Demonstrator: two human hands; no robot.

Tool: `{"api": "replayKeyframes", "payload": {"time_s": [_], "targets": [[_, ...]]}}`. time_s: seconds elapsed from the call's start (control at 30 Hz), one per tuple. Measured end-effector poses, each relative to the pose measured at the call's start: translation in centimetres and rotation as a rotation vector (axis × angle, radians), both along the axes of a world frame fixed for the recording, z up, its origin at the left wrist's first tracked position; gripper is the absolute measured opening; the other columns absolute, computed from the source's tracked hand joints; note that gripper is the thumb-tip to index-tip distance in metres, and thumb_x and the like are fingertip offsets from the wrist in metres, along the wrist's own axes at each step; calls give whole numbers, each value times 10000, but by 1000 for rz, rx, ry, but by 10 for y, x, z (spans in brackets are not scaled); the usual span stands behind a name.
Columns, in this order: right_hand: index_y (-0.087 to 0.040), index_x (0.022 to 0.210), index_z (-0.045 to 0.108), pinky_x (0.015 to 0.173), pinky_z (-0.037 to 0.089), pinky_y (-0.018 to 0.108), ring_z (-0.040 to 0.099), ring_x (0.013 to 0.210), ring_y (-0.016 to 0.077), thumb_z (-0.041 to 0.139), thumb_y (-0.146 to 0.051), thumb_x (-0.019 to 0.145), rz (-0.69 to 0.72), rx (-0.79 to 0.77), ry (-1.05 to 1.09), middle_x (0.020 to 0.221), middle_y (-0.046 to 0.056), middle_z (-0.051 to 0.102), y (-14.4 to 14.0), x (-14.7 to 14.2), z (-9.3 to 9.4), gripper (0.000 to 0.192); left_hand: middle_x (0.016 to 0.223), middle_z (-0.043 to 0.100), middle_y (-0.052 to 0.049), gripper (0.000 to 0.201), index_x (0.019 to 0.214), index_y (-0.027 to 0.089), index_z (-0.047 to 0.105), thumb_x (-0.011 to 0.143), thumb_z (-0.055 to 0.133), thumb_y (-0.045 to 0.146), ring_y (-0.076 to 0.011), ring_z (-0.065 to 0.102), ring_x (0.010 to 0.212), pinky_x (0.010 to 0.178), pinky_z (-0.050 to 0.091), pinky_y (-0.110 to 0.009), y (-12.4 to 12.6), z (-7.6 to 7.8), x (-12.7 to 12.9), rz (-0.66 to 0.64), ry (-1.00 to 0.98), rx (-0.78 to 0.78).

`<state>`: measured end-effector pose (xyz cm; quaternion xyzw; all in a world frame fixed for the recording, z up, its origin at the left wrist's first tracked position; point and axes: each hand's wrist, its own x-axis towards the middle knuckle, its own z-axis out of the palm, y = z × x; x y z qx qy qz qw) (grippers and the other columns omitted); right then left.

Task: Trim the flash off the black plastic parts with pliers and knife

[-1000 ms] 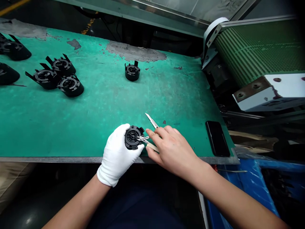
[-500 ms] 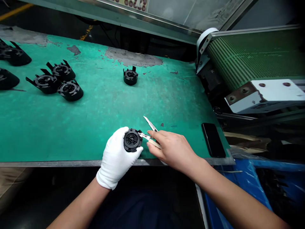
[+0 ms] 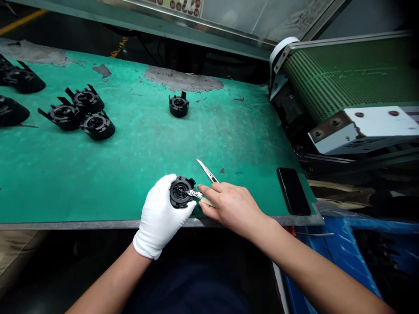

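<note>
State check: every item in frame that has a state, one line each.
left hand: white-gloved, gripping black round part
black round part: held, face up
right hand: bare, holding small cutters
small cutters: tips on the part
knife: lying on mat, blade exposed
phone: screen dark, flat
conveyor belt: nothing on the visible stretch

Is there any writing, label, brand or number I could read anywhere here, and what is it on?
No text here can be read.
Sign strip at the top edge, behind the green table: red and dark marks, too small and blurred to read.
Black round part in the gloved left hand: no visible lettering.
Small cutters in the bare right hand: no visible brand.
Black phone: screen dark, blank.
</note>
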<state>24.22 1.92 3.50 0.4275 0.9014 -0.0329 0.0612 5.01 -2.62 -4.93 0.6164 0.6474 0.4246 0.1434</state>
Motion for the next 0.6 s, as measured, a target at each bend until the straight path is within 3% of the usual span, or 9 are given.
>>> {"api": "replayKeyframes", "payload": {"time_s": [0.07, 0.17, 0.23, 0.3, 0.37, 0.43, 0.53, 0.6], "targets": [[-297, 1338, 576, 734, 485, 329, 670, 945, 214, 481, -445, 983, -50, -1, 103, 1038, 15, 718, 10, 11, -6, 396, 1326, 587, -114, 706, 1350, 189, 471, 769, 782, 442, -290, 576, 1249, 1113, 481, -450, 0, 1, 0, 5, 3, 4], [-260, 1377, 537, 859, 513, 343, 657, 1011, 217, 465, -442, 995, -274, 139, 215, 1149, 41, 702, 41, 40, -21, 429, 1344, 577, -98, 726, 1356, 199, 465, 748, 795, 421, -276, 560, 1270, 1138, 464, -443, -1, 4, -2, -13, -2, -6], [-181, 1364, 557, 933, 502, 447, 623, 1073, 297, 495, -464, 977, -393, 256, 187, 1172, 108, 682, 64, 60, -33, 483, 1356, 570, -85, 733, 1367, 210, 457, 749, 795, 414, -262, 550, 1283, 1150, 456, -431, -2, 6, -5, -56, -9, -26], [-138, 1337, 585, 1027, 435, 561, 553, 1184, 374, 536, -483, 956, -424, 313, 169, 1259, 164, 631, 78, 71, -41, 517, 1382, 555, -78, 754, 1394, 219, 435, 759, 792, 413, -252, 530, 1309, 1166, 442, -423, -4, 7, -9, -108, 5, -46], [-134, 1349, 579, 1105, 354, 599, 471, 1283, 394, 541, -500, 957, -411, 356, 188, 1372, 183, 552, 76, 71, -46, 538, 1406, 540, -72, 780, 1420, 227, 412, 766, 792, 415, -240, 513, 1329, 1182, 427, -412, -7, 5, -12, -145, 37, -54], [-146, 1373, 555, 1128, 356, 547, 450, 1303, 363, 514, -494, 976, -348, 358, 232, 1396, 173, 526, 62, 60, -48, 529, 1414, 534, -68, 796, 1429, 230, 404, 766, 797, 428, -233, 504, 1336, 1192, 416, -404, -10, 3, -14, -152, 67, -52], [-160, 1395, 522, 1015, 474, 450, 543, 1165, 306, 475, -393, 1006, -240, 229, 279, 1247, 154, 598, 36, 36, -52, 456, 1395, 547, -76, 793, 1415, 220, 423, 767, 795, 485, -239, 511, 1325, 1189, 416, -415, -16, 2, -14, -120, 81, -44], [-159, 1378, 528, 942, 512, 429, 588, 1075, 289, 463, -319, 1005, -241, 154, 283, 1144, 142, 621, 27, 24, -55, 410, 1420, 527, -87, 839, 1435, 217, 404, 766, 785, 549, -250, 493, 1346, 1196, 406, -433, -21, 4, -14, -107, 60, -63]]}}
